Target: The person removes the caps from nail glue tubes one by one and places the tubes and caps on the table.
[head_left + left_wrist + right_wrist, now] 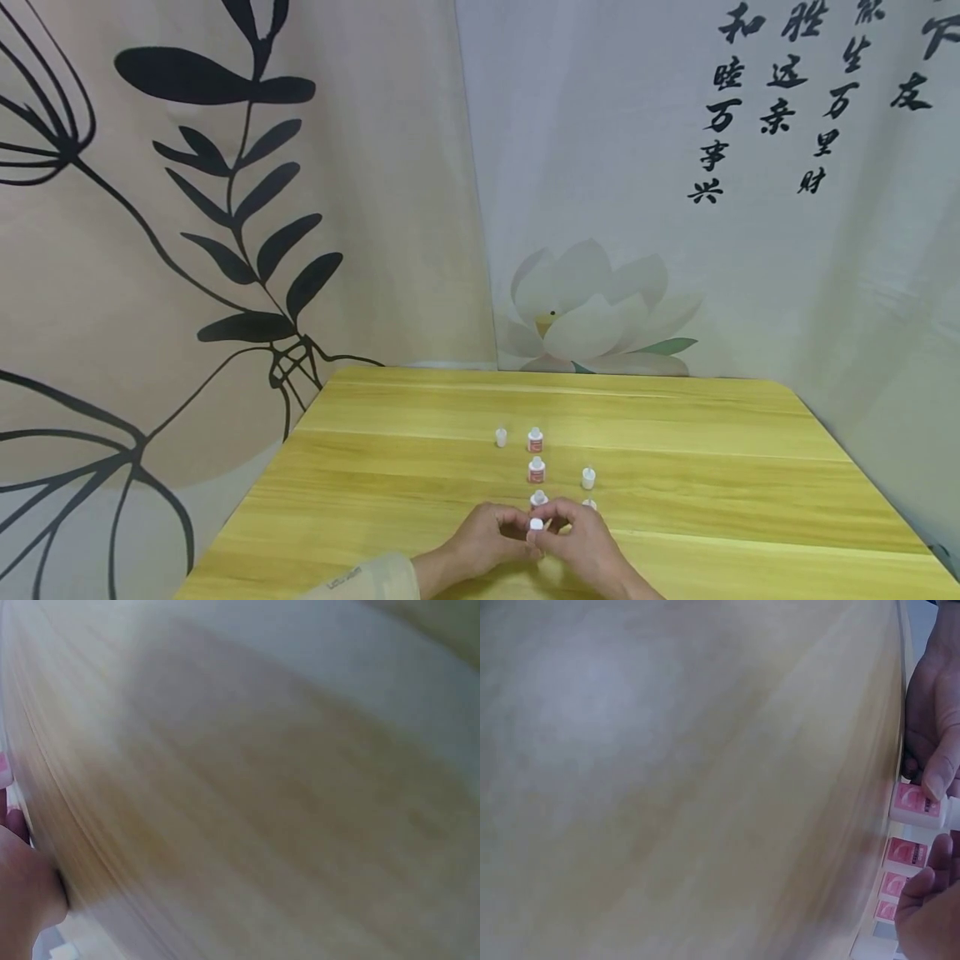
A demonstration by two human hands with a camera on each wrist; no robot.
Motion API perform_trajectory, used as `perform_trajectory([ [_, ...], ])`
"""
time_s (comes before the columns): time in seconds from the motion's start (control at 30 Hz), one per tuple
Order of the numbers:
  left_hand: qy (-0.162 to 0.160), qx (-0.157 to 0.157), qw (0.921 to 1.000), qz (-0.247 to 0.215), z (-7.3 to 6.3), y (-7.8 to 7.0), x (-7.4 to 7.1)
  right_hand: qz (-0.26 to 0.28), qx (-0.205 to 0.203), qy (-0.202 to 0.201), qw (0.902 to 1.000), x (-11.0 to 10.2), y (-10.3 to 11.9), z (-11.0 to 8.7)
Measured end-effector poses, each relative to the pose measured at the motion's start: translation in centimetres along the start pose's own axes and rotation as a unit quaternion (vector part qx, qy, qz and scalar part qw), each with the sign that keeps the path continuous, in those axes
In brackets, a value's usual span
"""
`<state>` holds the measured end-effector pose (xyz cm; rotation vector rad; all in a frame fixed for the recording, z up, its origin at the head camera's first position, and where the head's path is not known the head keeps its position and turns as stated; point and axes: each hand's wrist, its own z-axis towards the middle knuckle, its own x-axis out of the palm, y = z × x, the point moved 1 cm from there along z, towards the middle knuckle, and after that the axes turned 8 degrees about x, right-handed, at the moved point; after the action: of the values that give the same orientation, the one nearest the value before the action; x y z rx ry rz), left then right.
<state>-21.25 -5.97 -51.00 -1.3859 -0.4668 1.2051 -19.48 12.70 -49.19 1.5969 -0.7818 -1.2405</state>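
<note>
Both hands meet low in the middle of the head view around a small white bottle with a pink label (915, 808). My left hand (487, 537) grips its body, the thumb lying over the label in the right wrist view. With thumb and forefinger, my right hand (585, 542) pinches at the white cap (536, 524), partly hidden by the fingers. Beyond the hands, similar bottles stand upright in a line: a far one (535, 442), a middle one (536, 472) and a near one (538, 498) overlapped by the right fingers.
A small white plastic piece (501, 437) stands left of the far bottle. To the right are another white piece with a narrow tip (588, 477) and one partly hidden behind the right hand (590, 503). The wooden table (360, 500) ends at a printed curtain (405, 208).
</note>
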Motion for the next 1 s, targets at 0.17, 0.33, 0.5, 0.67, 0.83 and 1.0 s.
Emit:
perform_trajectory([
  [0.17, 0.003, 0.000, 1.0000, -0.005, 0.1, 0.9, 0.0, 0.010, 0.006, -0.007, 0.9999, 0.1, 0.0, 0.0],
  [0.33, 0.008, 0.003, 0.9999, -0.011, 0.1, 1.2, -0.1, 0.016, 0.014, -0.005, 0.9998, 0.2, 0.0, 0.1],
  [0.5, 0.007, 0.001, 0.9999, -0.013, 0.1, 1.2, -0.1, 0.017, 0.012, 0.003, 0.9998, 0.1, -0.2, 0.2],
  [0.67, 0.002, 0.000, 1.0000, -0.009, 0.1, 1.0, 0.0, 0.016, 0.010, 0.005, 0.9998, 0.1, -0.2, 0.2],
  [0.83, -0.001, 0.002, 1.0000, -0.008, 0.2, 1.5, 0.1, 0.016, 0.011, 0.004, 0.9998, 0.1, -0.2, 0.1],
  [1.0, 0.005, 0.009, 0.9998, -0.016, 0.2, 1.5, 0.1, 0.019, 0.010, -0.005, 0.9998, 0.1, -0.1, 0.2],
])
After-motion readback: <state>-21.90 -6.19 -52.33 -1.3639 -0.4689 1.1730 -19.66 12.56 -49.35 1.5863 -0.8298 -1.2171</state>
